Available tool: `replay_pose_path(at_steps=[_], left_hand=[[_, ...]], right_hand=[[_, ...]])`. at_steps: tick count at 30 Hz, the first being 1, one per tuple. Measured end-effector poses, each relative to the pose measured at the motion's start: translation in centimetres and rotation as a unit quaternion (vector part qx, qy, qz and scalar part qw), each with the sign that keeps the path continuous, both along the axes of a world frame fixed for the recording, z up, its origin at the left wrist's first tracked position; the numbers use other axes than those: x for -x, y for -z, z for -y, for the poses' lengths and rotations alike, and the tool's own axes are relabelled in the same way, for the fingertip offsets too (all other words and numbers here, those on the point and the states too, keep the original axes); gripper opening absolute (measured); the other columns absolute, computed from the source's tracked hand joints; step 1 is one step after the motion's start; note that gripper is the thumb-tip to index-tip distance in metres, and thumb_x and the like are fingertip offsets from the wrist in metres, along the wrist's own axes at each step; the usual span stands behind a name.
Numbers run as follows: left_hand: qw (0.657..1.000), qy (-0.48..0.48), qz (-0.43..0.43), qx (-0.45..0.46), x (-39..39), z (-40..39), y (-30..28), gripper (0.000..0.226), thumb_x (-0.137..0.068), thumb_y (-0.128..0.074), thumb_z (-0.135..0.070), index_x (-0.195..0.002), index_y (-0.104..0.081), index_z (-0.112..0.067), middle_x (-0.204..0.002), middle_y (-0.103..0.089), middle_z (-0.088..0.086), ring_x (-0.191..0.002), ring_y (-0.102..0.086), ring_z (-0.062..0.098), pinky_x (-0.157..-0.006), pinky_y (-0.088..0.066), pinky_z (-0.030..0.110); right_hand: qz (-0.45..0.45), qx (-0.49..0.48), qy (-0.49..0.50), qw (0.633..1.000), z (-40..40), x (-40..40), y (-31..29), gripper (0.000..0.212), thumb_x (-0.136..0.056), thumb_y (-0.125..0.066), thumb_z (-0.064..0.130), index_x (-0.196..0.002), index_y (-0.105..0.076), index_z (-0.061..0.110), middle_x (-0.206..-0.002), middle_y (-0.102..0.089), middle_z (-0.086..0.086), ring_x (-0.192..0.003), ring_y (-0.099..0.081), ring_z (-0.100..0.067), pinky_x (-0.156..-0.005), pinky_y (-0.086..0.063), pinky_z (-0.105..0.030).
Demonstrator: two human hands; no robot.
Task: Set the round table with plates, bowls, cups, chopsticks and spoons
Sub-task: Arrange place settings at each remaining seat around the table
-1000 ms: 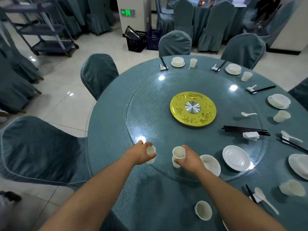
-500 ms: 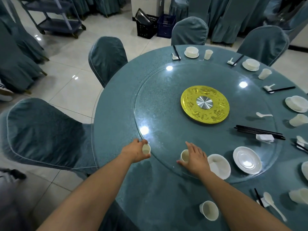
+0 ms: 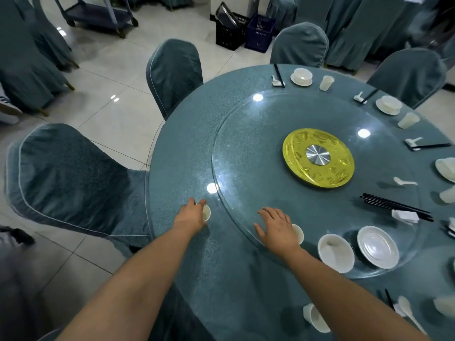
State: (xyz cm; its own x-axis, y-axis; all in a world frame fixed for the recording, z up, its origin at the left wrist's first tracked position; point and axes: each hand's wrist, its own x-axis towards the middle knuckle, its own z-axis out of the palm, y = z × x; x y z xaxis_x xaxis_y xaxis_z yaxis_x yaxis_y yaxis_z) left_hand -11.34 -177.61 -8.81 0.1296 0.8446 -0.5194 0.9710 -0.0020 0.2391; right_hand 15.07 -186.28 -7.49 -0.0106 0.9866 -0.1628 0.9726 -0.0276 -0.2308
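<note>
Left hand (image 3: pixel 190 215) fingers grasp a cup (image 3: pixel 206 212) on the tabletop (image 3: pixel 177 153); right hand (image 3: pixel 277 227) fingers released, flat beside another cup (image 3: pixel 298 233).

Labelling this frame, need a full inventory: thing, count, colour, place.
round table: one, teal cloth, centre.
glass turntable: one, clear, on the table.
gold disc: one, gold with steel hub, turntable middle.
loose bowl: one, white, turntable near edge.
loose plate: one, white, beside that bowl.
chopstick bundle: one, black, turntable right.
loose spoon: one, white, turntable right.
chairs: four at the table, teal covers.
crates: two, black and blue, floor.
cart: one, grey, floor.
left hand: holds a white cup.
right hand: flat on the turntable rim, by another cup.
</note>
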Motion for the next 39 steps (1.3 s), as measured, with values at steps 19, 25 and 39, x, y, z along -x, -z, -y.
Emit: replay_pose_path(at_steps=[19, 25, 39], left_hand=[[0.998, 0.011, 0.036, -0.04, -4.4, 1.2, -3.2, 0.07, -0.089, -0.067, -0.036, -0.148, -0.029, -0.029, -0.149, -0.032, 0.007, -0.132, -0.038, 0.032, -0.105, -0.042, 0.046], [0.995, 0.068, 0.064, -0.045, -10.8, 2.3, -5.7, 0.06, -0.093, -0.058, -0.039, -0.147, -0.035, -0.024, -0.146, -0.039, 0.008, -0.13, -0.046, 0.03, -0.107, -0.041, 0.044], [0.977, 0.166, 0.126, -0.037, -32.4, 6.1, -8.5, 0.037, -0.092, -0.056, -0.033, -0.124, -0.061, -0.016, -0.12, -0.066, 0.006, -0.111, -0.061, 0.026, -0.094, -0.051, 0.036]], right_hand=[[0.003, -0.002, 0.092, 0.996, 0.8, -3.0, -3.0, 0.038, -0.099, -0.042, 0.039, -0.131, -0.054, 0.023, -0.133, -0.053, 0.005, -0.126, -0.042, -0.018, -0.105, -0.031, -0.033], [-0.01, -0.024, 0.163, 0.986, 3.6, -7.5, -3.8, 0.036, -0.099, -0.044, 0.038, -0.127, -0.058, 0.021, -0.129, -0.057, 0.001, -0.121, -0.048, -0.021, -0.102, -0.034, -0.034], [-0.086, 0.001, 0.396, 0.914, 12.0, -24.3, -4.1, 0.028, -0.097, -0.046, 0.028, -0.112, -0.064, 0.012, -0.112, -0.064, -0.009, -0.099, -0.06, -0.03, -0.083, -0.051, -0.036]])
